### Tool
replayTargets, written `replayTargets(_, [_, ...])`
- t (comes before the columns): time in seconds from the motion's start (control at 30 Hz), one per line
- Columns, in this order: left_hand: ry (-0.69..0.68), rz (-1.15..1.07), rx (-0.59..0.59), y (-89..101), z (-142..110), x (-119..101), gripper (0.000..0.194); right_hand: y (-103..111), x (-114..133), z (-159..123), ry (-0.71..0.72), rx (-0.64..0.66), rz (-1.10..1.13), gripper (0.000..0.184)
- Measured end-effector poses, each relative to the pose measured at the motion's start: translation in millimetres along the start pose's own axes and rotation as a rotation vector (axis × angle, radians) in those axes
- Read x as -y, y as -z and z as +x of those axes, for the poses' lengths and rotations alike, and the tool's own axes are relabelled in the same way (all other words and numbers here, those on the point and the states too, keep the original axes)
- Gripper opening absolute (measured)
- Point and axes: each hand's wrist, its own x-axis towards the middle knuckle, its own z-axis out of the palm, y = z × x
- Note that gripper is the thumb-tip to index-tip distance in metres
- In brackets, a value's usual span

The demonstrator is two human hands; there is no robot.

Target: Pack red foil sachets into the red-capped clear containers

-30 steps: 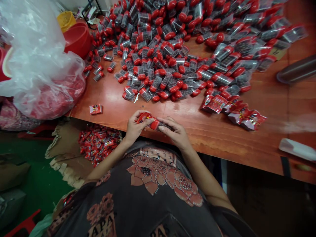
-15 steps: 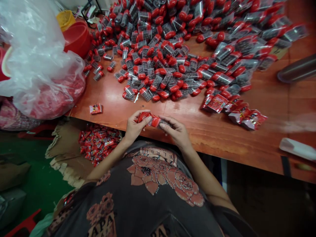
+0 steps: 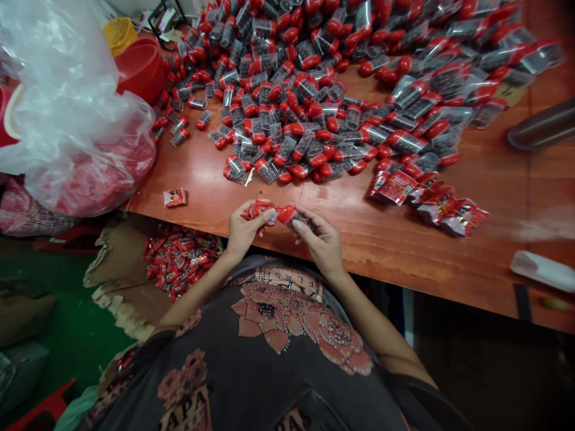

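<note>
My left hand point(image 3: 244, 232) is closed, thumb over fingers, on a crumpled red wrapper point(image 3: 260, 211); my right hand point(image 3: 321, 240) grips a red-capped clear tube point(image 3: 291, 216), cap toward the wrapper, both at frame centre above the bench edge. Below left, a cardboard box point(image 3: 117, 263) contains small red packets point(image 3: 179, 260). On the bench point(image 3: 350, 209), upper left, a translucent bag point(image 3: 90, 149) holds red items; behind it stands a red bowl point(image 3: 141, 72), contents not discernible.

Packet point(image 3: 257, 208), partly hidden by left hand point(image 3: 241, 233); vial point(image 3: 288, 214), by right hand point(image 3: 324, 240); pile point(image 3: 286, 149), cropped at top; tube point(image 3: 543, 124), cropped at right.
</note>
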Motion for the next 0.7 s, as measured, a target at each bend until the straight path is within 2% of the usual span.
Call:
replayTargets(0.13, [-0.043, 0.036, -0.019, -1.4, -2.1, 2.4, 0.027, -4.8, -2.6, -2.4, -0.039, -0.032, 0.059, 0.04])
replayTargets(0.33, [-0.088, 0.027, -0.041, -4.3, -3.3, 2.9, 0.025, -5.1, -3.6, -4.8, -0.03, 0.051, 0.023, 0.037])
replayTargets(0.57, [-0.05, 0.027, -0.026, -5.3, -4.2, 4.0, 0.028, -8.0, -4.0, -4.3, -0.069, 0.021, 0.057, 0.04])
replayTargets(0.7, [-0.048, 0.01, -0.017, -4.0, -3.3, 5.1, 0.027, -3.6, -1.4, -1.6, 0.055, 0.075, -0.06, 0.032])
